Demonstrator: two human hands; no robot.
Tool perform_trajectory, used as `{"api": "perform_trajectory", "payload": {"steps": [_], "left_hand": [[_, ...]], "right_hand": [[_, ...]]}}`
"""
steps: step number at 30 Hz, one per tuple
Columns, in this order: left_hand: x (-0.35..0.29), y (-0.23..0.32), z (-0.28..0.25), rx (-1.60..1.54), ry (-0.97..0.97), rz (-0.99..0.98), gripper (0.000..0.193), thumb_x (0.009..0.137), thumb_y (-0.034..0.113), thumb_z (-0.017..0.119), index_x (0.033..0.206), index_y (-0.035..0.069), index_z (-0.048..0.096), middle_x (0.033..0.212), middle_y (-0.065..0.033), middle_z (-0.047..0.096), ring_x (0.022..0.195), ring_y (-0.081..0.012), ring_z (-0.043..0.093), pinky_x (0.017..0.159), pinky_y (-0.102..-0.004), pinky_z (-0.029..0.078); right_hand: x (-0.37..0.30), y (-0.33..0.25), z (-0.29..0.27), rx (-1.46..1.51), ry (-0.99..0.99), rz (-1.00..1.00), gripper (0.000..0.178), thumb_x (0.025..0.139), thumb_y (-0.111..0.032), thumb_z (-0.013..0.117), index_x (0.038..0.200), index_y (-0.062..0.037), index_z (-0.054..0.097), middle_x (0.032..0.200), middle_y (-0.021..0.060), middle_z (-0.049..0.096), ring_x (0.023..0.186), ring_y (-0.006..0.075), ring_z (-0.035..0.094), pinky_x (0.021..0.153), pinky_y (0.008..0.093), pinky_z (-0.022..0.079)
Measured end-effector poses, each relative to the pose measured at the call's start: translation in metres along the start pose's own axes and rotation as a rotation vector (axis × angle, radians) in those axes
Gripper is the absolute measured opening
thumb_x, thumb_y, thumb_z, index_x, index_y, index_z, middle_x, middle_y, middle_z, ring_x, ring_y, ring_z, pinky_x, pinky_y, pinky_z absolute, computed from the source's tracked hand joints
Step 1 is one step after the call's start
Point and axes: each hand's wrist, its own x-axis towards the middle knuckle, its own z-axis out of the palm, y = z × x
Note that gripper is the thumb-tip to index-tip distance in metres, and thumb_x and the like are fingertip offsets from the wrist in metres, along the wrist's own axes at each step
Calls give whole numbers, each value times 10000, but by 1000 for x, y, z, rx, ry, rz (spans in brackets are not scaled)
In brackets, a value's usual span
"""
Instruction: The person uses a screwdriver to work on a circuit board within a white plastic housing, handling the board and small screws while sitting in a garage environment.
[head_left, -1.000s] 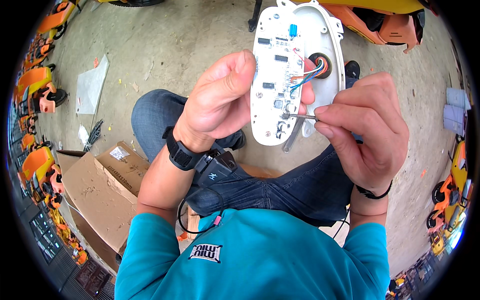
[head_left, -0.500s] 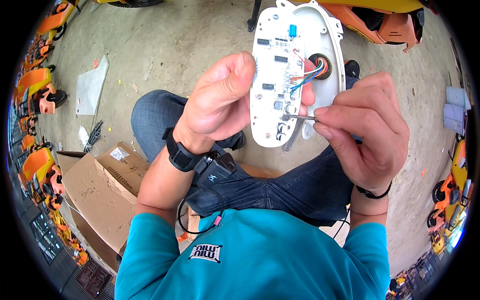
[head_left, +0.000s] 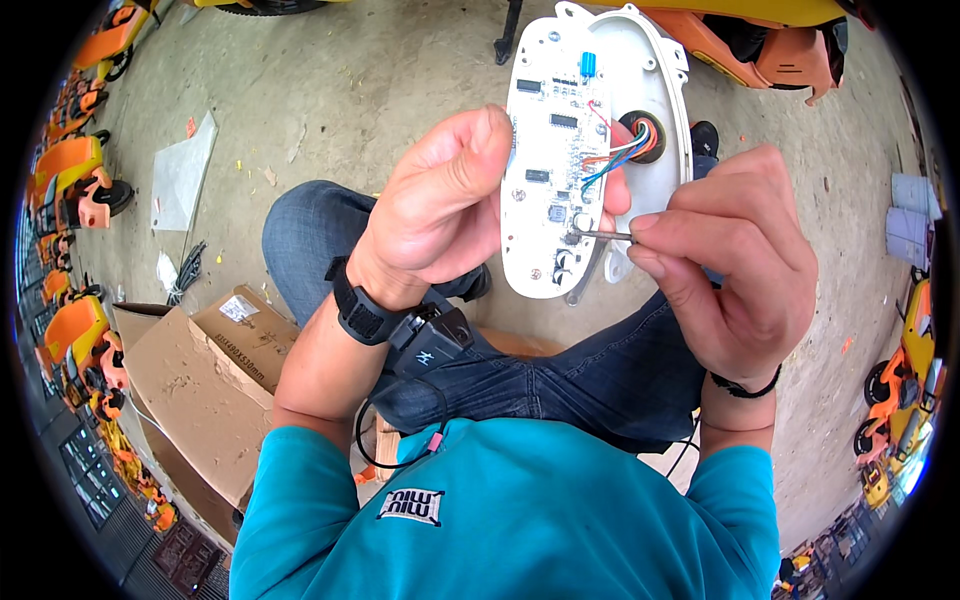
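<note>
My left hand (head_left: 435,205) grips the white circuit board (head_left: 533,205), fingers curled behind; my right hand (head_left: 745,255), knuckles bent, pinches a thin rod (head_left: 606,235) between thumb and forefinger.

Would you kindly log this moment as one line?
left hand: holds board | right hand: pinches thin tool, tip at board | wires: run between board and shell

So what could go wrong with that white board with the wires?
The thin metal tool in the right grip could slip and scratch the small components near its tip. The coloured wires between the circuit board and the white housing might tug loose if those two move apart. The left grip holds the board up in the air, so it could perhaps fall.
</note>
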Motion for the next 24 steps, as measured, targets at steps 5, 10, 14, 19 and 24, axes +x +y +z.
{"api": "perform_trajectory", "payload": {"steps": [5, 10, 14, 19, 24], "left_hand": [[0, 1, -1, 16, -12, -20, 368, 971, 329, 476, 1001, -25, 570, 1263, -306, 502, 1130, -376, 563, 915, -479, 496], [0, 1, 0, 22, -8, -16, 357, 971, 323, 479, 996, -23, 563, 1269, -306, 496, 1132, -380, 561, 918, -484, 493], [-1, 0, -1, -8, -12, -4, 388, 969, 327, 484, 1057, -44, 557, 1264, -302, 503, 1132, -369, 563, 924, -476, 490], [1, 2, 0, 37, -37, -23, 477, 957, 343, 505, 1156, -90, 528, 1239, -289, 529, 1130, -351, 569, 932, -453, 487], [1, 3, 2, 15, -18, -33, 513, 954, 359, 506, 1186, -98, 509, 1193, -277, 567, 1122, -339, 576, 936, -428, 485]], "right_hand": [[1, 1, -3, 22, -34, -4, 198, 655, -92, 774, 816, -54, 666, 759, 55, 591, 711, 214, 506, 621, 314, 390], [0, 0, 0, 14, -8, 8, 195, 654, -91, 772, 812, -58, 664, 753, 52, 590, 709, 214, 505, 618, 312, 386], [1, 0, -1, 28, -21, 2, 200, 648, -87, 774, 809, -53, 662, 752, 53, 590, 707, 217, 504, 618, 313, 386], [0, 1, -2, 38, -19, 7, 201, 645, -83, 775, 807, -51, 660, 752, 53, 590, 701, 217, 498, 618, 313, 385], [1, 1, 0, 41, -12, 12, 203, 640, -80, 775, 805, -53, 661, 748, 50, 588, 698, 214, 496, 617, 313, 383]]}}
